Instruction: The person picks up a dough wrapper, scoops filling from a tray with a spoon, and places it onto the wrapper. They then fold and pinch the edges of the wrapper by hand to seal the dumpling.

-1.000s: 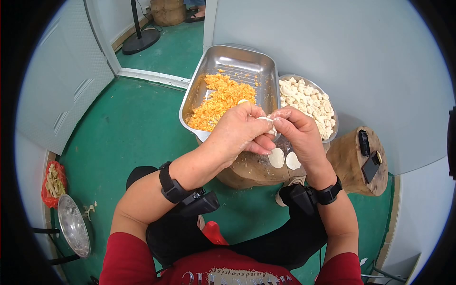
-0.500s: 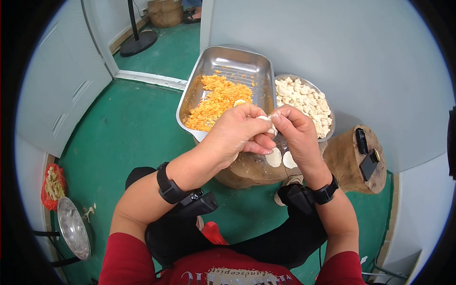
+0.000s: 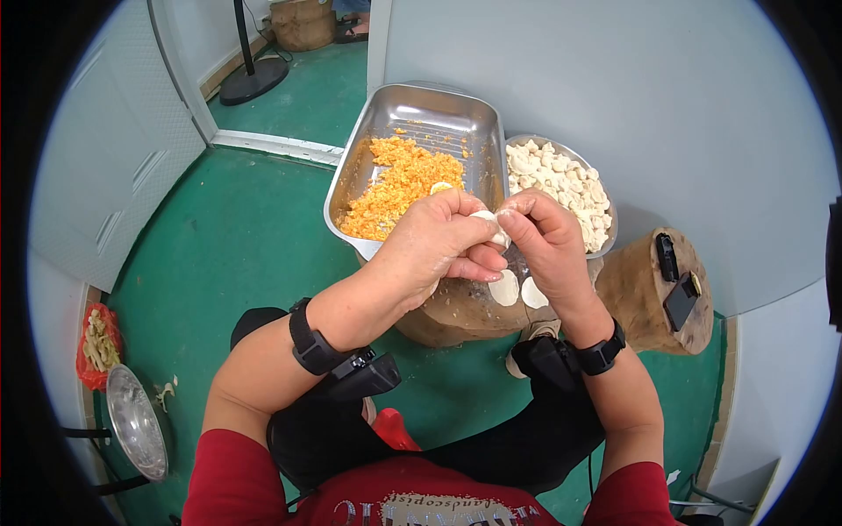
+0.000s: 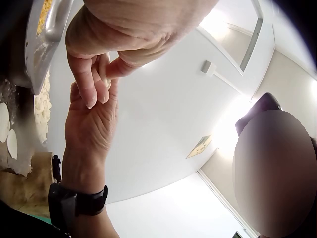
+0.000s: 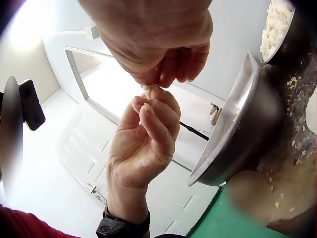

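Only the head view has shifted slightly since the earlier frame. From afar I see the left hand grip one piece of dough between thumb and fingers, the right hand pinching its edge, both nearly unmoved. I count two flat dough circles on one stump, and beyond them one pan of orange filling and one bowl of dumplings.
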The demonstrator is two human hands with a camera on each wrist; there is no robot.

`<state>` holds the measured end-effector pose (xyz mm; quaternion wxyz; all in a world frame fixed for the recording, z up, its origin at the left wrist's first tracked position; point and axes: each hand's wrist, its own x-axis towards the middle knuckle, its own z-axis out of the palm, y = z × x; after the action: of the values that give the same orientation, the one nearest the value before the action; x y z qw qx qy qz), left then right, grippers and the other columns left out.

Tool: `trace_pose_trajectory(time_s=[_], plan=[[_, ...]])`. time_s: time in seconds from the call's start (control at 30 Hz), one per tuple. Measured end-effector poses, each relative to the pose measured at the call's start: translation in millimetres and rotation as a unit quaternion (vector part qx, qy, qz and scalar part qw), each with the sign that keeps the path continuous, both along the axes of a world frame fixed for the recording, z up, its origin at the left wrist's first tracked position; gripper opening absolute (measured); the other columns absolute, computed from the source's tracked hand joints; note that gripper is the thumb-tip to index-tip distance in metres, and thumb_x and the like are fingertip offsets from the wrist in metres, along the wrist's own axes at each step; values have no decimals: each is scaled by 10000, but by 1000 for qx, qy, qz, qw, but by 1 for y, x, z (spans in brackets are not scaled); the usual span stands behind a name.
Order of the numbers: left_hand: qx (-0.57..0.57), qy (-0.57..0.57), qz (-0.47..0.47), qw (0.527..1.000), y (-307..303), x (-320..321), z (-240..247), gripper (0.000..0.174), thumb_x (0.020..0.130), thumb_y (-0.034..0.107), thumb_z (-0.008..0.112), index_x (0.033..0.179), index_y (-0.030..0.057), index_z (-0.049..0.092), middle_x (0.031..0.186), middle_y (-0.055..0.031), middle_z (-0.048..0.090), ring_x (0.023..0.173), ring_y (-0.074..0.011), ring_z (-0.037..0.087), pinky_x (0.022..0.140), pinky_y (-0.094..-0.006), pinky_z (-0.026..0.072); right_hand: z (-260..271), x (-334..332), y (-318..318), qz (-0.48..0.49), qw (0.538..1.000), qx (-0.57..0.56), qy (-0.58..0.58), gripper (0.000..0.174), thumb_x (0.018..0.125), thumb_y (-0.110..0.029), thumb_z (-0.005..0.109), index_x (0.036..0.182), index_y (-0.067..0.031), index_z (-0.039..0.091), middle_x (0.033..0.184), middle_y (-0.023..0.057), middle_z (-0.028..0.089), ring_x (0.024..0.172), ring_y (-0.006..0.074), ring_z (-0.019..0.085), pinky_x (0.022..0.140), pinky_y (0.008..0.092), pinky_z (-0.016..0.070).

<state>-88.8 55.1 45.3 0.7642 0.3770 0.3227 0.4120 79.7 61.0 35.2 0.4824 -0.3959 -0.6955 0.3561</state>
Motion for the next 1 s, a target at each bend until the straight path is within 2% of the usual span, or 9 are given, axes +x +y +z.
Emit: trace_pose_trajectory(time_s=[0.17,0.3,0.37,0.57,0.7,0.77,1.0], plan=[[4,10,-9,1000,0,1,0,153,842,81,550,929,-28,488,804,-96,574,637,-141,625,582,-248,555,2,0,-3,-23,996,70,-53,69,804,-68,618,790,-9,587,730,32,526,674,110,489,597,238,399],[-1,11,-16,1000,0,1,-1,147,845,88,548,926,-20,490,809,-91,578,636,-136,625,580,-245,549,4,5,-4,-21,994,76,-78,76,823,-74,603,809,0,594,768,35,555,704,109,509,625,236,417],[12,-10,-24,1000,-2,1,1,137,852,100,550,919,-7,496,806,-87,589,631,-129,623,583,-245,549,7,5,-6,0,999,3,44,94,853,-82,577,859,9,598,824,33,582,758,96,527,670,227,435],[13,-46,-66,997,-4,0,0,124,866,118,551,918,13,511,802,-84,614,631,-121,630,590,-240,550,10,14,-6,47,991,-76,97,108,874,-85,560,938,-2,585,866,4,582,810,65,519,722,214,432],[17,-47,-72,996,-3,1,-1,127,867,121,549,921,11,512,806,-86,614,633,-122,634,590,-239,552,6,15,-6,55,989,-86,104,92,865,-76,572,927,-9,585,866,-6,579,811,61,517,724,212,429],[23,-43,-63,997,-3,2,-2,91,886,109,510,932,33,494,749,-91,620,617,-153,644,584,-242,557,6,16,-6,72,987,-100,103,80,857,-69,584,913,-12,585,865,-9,578,811,59,516,723,209,428],[22,-30,-53,998,-3,2,-2,93,879,106,522,923,28,496,750,-84,617,614,-144,641,580,-237,556,7,15,-6,79,988,-90,95,82,853,-76,590,910,-17,592,869,-5,581,814,61,517,735,211,427]])
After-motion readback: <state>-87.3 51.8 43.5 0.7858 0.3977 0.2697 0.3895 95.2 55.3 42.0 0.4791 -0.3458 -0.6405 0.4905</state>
